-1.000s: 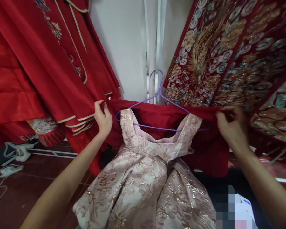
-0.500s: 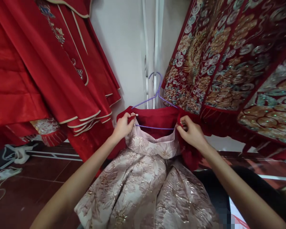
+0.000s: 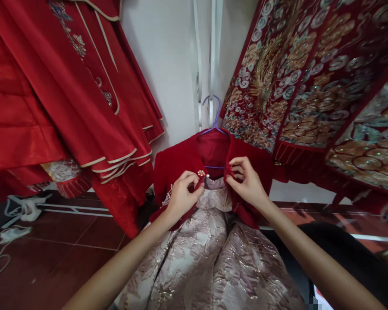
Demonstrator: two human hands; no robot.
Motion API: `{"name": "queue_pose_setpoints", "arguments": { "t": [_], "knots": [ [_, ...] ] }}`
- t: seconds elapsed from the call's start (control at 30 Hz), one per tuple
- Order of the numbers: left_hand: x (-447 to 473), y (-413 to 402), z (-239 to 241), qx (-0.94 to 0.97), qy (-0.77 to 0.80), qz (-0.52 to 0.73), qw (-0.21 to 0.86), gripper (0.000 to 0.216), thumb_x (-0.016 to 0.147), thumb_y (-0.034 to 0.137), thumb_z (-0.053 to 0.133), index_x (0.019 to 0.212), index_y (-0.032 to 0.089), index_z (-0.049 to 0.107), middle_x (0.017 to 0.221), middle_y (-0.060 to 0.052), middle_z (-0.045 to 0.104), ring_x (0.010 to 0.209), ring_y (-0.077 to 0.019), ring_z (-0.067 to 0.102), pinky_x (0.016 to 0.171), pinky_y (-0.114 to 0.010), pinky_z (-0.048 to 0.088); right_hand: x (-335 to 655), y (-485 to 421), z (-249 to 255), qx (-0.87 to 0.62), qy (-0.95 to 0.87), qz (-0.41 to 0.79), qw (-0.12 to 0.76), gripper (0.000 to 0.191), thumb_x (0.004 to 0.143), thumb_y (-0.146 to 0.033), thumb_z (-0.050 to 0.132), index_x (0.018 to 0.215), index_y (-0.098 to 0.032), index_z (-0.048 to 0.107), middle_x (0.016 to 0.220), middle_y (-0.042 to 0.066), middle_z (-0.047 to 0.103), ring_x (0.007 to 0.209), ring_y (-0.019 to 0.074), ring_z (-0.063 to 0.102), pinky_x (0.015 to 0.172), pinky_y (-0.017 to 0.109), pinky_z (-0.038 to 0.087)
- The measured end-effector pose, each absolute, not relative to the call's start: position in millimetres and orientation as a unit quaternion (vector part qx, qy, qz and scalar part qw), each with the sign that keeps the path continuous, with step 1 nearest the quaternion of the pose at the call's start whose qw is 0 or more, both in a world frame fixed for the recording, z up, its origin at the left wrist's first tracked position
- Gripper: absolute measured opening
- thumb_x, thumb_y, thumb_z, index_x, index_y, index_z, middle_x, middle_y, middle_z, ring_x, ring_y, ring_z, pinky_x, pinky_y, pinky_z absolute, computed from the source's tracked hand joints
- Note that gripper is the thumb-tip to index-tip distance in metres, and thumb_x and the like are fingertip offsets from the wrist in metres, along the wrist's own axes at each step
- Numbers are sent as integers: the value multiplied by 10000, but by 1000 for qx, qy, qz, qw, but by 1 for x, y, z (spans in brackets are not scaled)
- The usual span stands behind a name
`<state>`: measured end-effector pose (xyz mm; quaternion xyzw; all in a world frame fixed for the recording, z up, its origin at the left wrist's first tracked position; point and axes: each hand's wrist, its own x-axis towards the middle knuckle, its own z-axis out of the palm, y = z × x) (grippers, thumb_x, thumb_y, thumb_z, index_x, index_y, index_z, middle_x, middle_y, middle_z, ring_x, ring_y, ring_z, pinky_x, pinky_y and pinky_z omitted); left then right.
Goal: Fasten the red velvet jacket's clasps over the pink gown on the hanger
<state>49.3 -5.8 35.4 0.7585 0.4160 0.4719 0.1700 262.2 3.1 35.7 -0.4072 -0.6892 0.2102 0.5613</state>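
Observation:
A short red jacket (image 3: 177, 159) lies over the shoulders of a pale pink-gold brocade dress (image 3: 194, 254), both on a purple hanger (image 3: 217, 116). My left hand (image 3: 185, 192) pinches the jacket's left front edge, just below a flower-shaped pearl ornament (image 3: 201, 173). My right hand (image 3: 245, 179) grips the opposite front edge between thumb and fingers. Between the two edges the dress's neckline shows. The dress's skirt spreads down toward me, and its lower end runs out of view.
Red garments with cream piping (image 3: 116, 129) hang at left. Heavily embroidered red garments (image 3: 297, 86) hang at right. Behind the hanger are white upright bars (image 3: 210, 51). White cables (image 3: 9, 234) lie on the tiled floor (image 3: 67, 267) at lower left. A dark rounded shape (image 3: 339, 245) sits at lower right.
Both hands have moved inward and closer together, drawing the jacket's front edges over the dress's shoulders and toward each other. The jacket's collar now sits up around the hanger's neck.

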Motion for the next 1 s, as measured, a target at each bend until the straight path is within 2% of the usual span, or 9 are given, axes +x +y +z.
{"name": "queue_pose_setpoints", "arguments": {
  "t": [0.1,0.17,0.27,0.33,0.63,0.8,1.0],
  "knots": [
    [49,-3,27,712,416,510,247,258,799,259,574,654,206,366,871,-43,614,829,-161,601,724,-284,472,254,-1,36,-372,-734,234,518,220,778,-245,622,961,-230,499,970,34,579,881,163,610,755,302,551],
    [48,0,23,688,408,527,286,200,794,255,587,744,212,398,876,-33,616,843,-153,617,770,-287,482,250,-3,37,-352,-746,246,508,170,813,-270,606,957,-222,529,975,41,589,903,169,618,783,325,563],
    [46,4,25,699,381,528,295,207,801,211,589,960,233,458,951,-35,618,919,-149,622,868,-299,470,248,-2,40,-339,-757,253,498,108,869,-266,544,963,-217,559,980,48,607,904,166,632,808,344,569],
    [46,6,28,725,365,511,284,248,811,184,575,1029,241,471,990,-41,619,955,-154,616,900,-304,460,247,-1,42,-333,-765,250,492,108,883,-253,525,975,-218,570,978,47,617,908,166,638,825,350,568],
    [53,9,45,791,382,431,207,160,825,146,516,959,230,494,958,-40,635,917,-178,620,855,-324,466,238,-1,48,-313,-782,226,490,125,905,-243,498,1001,-230,577,996,46,621,919,165,639,823,345,578],
    [55,3,53,808,405,382,194,137,819,233,563,953,240,535,836,-23,662,746,-174,640,685,-291,486,232,-3,47,-352,-767,174,508,137,907,-230,500,1012,-228,588,998,46,635,892,165,646,808,336,580],
    [57,-1,64,804,427,375,173,142,845,340,555,891,224,623,790,-10,688,715,-147,654,657,-246,509,227,-6,44,-371,-748,133,533,151,896,-220,522,1011,-216,620,984,47,653,857,162,661,791,319,591]
  ]
}}
